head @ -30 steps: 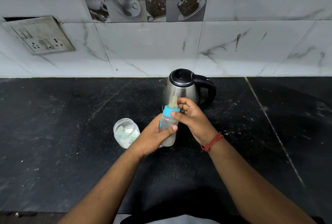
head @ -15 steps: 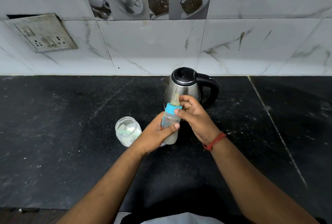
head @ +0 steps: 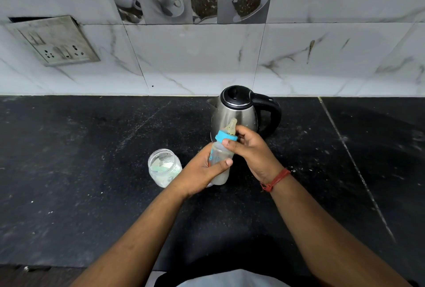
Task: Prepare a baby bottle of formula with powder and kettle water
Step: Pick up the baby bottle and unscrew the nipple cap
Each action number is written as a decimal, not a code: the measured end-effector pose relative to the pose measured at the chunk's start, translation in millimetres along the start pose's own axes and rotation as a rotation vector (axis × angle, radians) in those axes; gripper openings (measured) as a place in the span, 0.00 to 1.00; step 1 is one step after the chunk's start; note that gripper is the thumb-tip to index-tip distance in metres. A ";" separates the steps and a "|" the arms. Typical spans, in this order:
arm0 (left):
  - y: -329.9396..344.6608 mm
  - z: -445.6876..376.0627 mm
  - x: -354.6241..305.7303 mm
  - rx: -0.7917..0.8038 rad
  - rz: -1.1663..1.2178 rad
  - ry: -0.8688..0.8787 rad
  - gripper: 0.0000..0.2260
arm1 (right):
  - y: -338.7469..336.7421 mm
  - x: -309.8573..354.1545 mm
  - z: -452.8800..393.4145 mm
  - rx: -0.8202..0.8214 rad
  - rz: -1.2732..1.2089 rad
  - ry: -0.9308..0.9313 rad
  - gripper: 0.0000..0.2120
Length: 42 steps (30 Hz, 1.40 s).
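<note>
head view, centre of frame: baby bottle (head: 221,159) held upright just above the black counter (head: 69,171), in front of the steel kettle (head: 236,111). left hand (head: 202,171) wraps the bottle's body, thumb across the front. right hand (head: 250,148) has fingers curled round the blue collar (head: 224,136) below the teat (head: 231,125).

judgement: this looks like the capping step, collar being screwed down. cloudy liquid sits low in the bottle, so powder and water seem to be in already. next move likely calls for a firm final twist, then a shake to mix, with the left grip steady so nothing tips.

left of centre: clear jar (head: 164,167), lid off, pale powder inside, just beside the left hand.

hard to tell: whether the collar is fully seated; the thread is hidden under the fingers. bottle base partly covered by the left palm. liquid level blurred. kettle's base is hidden behind the hands.
</note>
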<state>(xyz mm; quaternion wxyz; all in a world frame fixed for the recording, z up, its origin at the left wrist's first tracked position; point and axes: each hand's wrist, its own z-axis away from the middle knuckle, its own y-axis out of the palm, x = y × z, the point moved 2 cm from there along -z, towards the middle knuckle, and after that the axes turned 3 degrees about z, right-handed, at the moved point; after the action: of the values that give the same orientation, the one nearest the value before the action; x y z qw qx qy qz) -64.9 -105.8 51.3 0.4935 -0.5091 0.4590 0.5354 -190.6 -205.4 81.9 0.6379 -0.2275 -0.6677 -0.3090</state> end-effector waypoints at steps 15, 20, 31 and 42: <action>-4.5 -8.2 18.8 -0.167 -0.139 -0.015 0.23 | -56.7 -27.1 13.5 -0.311 0.711 -0.110 0.19; -1.7 -20.5 31.4 -0.264 -0.359 0.061 0.24 | -66.2 -53.9 20.2 -0.214 1.118 -0.060 0.24; 16.1 -32.2 56.7 -0.185 -0.471 -0.048 0.21 | -66.7 -83.9 22.1 -0.030 1.562 0.087 0.25; 21.0 -36.4 75.3 -0.120 -0.495 -0.117 0.23 | -67.2 -89.8 20.7 0.040 1.639 0.181 0.25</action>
<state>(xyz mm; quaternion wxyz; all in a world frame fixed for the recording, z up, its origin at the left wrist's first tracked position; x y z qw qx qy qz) -82.1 -139.3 -26.2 0.6041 -0.6023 0.2588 0.4531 -244.8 -230.1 -15.4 0.7162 -0.6055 -0.2414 0.2494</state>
